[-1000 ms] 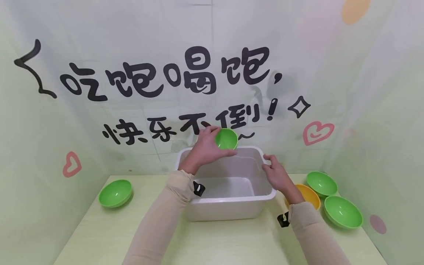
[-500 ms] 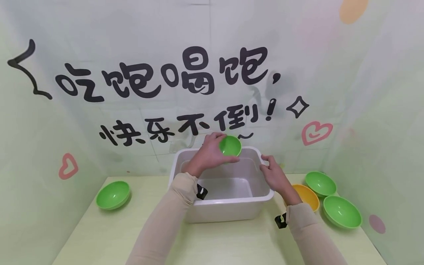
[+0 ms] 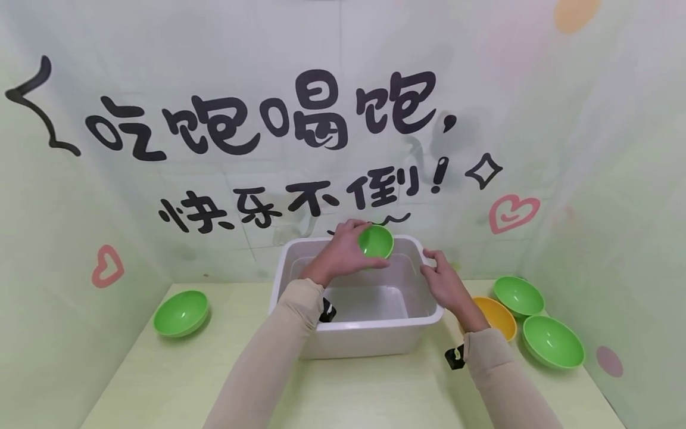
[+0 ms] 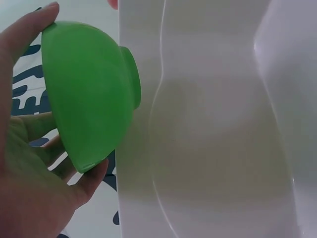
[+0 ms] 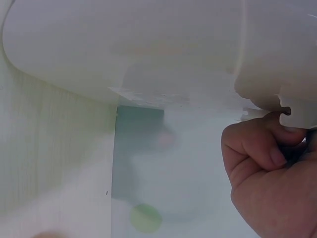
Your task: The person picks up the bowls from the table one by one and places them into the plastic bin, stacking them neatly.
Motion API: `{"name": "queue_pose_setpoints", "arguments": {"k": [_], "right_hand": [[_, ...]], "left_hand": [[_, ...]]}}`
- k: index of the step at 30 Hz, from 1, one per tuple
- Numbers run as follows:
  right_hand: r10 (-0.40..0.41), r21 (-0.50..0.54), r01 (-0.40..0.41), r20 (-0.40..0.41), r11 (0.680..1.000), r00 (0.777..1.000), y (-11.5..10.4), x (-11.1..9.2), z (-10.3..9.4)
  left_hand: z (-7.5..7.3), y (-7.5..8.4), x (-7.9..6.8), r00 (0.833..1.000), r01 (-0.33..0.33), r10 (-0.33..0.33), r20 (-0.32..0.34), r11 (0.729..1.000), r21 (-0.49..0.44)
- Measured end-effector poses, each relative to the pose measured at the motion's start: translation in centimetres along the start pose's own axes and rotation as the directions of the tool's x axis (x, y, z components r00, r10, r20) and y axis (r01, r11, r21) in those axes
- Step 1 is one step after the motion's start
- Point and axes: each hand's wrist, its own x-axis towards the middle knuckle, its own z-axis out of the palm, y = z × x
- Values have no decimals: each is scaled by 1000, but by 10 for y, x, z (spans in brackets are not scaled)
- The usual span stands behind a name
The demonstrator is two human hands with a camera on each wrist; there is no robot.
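Observation:
My left hand (image 3: pixel 347 249) grips a small green bowl (image 3: pixel 377 241) by its rim, thumb on one side and fingers on the other. The bowl is tilted on its side above the far part of a white plastic tub (image 3: pixel 370 325). In the left wrist view the green bowl (image 4: pixel 89 94) shows its outside and foot ring beside the tub's wall (image 4: pixel 208 124). At the tub's right rim, my right hand (image 3: pixel 442 279) holds the edge with curled fingers. The right wrist view shows this hand (image 5: pixel 267 168) tucked under the rim, beside the tub's outer wall (image 5: pixel 163 54).
A green bowl (image 3: pixel 182 314) stands at the table's left. At the right, a yellow bowl (image 3: pixel 498 319), partly behind my right wrist, sits beside two green bowls (image 3: pixel 518 296). A wall sheet (image 3: pixel 225 59) with black lettering rises behind the pale table (image 3: pixel 375 393).
My left hand has lowered the small green bowl and shifted it slightly right over the tub. The right hand keeps its hold on the rim.

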Motion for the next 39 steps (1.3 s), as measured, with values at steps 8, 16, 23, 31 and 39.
{"name": "queue_pose_setpoints", "arguments": {"k": [8, 16, 23, 31, 39], "right_hand": [[-3, 9, 3, -4, 1000, 1000, 0, -1, 0], [4, 15, -4, -5, 1000, 1000, 0, 0, 1], [11, 25, -11, -9, 1000, 1000, -1, -1, 1], [26, 36, -26, -3, 999, 1000, -1, -2, 1], [17, 36, -17, -6, 999, 1000, 0, -2, 0]], "left_hand": [[6, -4, 0, 999, -12, 10, 47, 999, 48], [7, -6, -1, 996, -47, 38, 82, 993, 111], [7, -8, -2, 994, -74, 64, 90, 990, 121], [11, -10, -5, 984, -90, 74, 160, 991, 96], [10, -15, -4, 977, -89, 67, 201, 991, 105]]}}
